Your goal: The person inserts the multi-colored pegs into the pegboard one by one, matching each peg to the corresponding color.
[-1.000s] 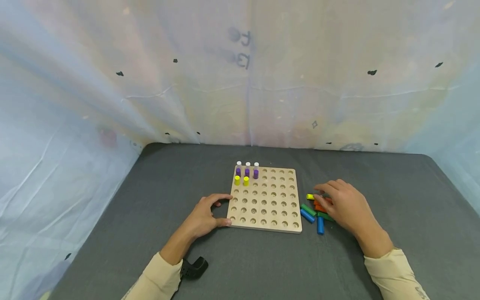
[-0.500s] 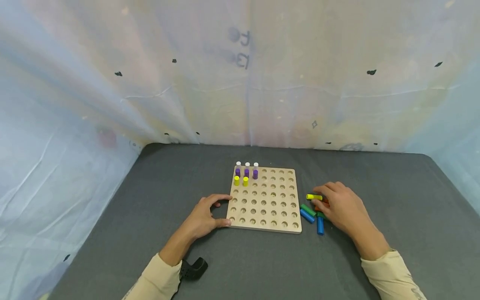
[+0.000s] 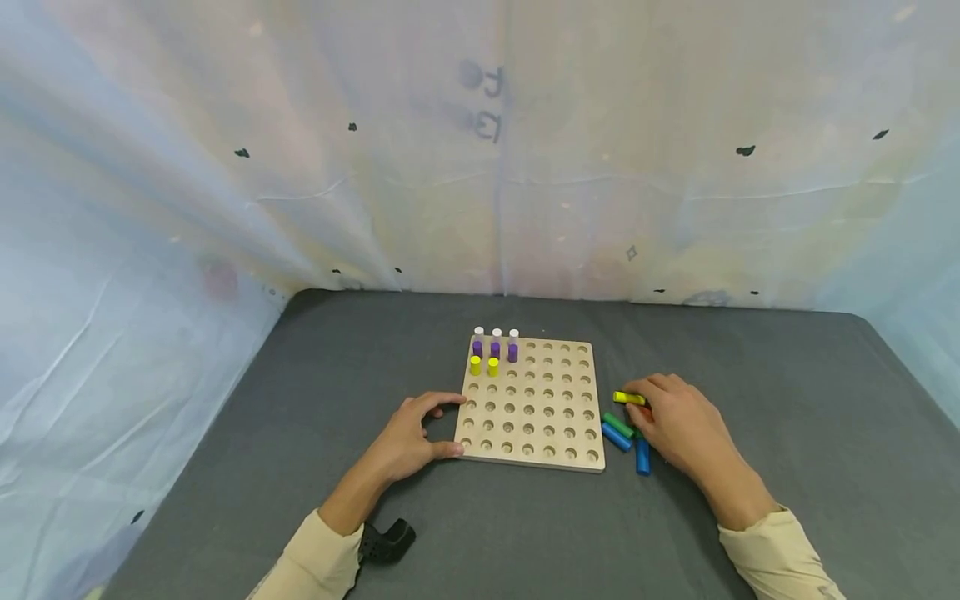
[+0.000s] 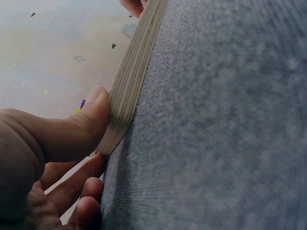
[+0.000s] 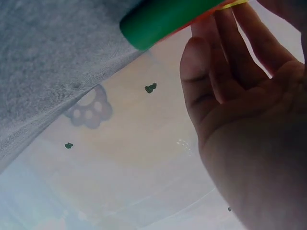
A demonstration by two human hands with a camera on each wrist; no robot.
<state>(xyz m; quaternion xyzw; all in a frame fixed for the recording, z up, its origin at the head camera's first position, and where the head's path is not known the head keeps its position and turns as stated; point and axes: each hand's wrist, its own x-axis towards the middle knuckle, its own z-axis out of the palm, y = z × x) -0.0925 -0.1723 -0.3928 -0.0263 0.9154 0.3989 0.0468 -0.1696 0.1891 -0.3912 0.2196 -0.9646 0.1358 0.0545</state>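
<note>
- My left hand holds the near-left corner of the wooden peg board: thumb along the near edge, fingers curved round the left edge. The left wrist view shows the thumb pressed flat on the layered board edge.
- My right hand sits at 3 o'clock from the board, fingertips pinching a yellow peg that lies flat, just off the board's right edge.
- Loose pegs under and beside that hand: a green peg, a blue peg and a second blue peg, all lying on the grey mat just beside the board's near-right corner. They are crowded together; I cannot tell which ones touch.
- The right wrist view shows a green peg end close above my fingers; the grip itself is out of view there.
- On the board, at the 11 o'clock corner, stand three white pegs, three purple pegs and two yellow pegs, all upright. The other holes are open.
- Open mat runs wide at 9 o'clock, 12 o'clock and far 3 o'clock. The mat edge meets the pale sheet wall at the back.
- A black object lies at 7 o'clock by my left sleeve.
</note>
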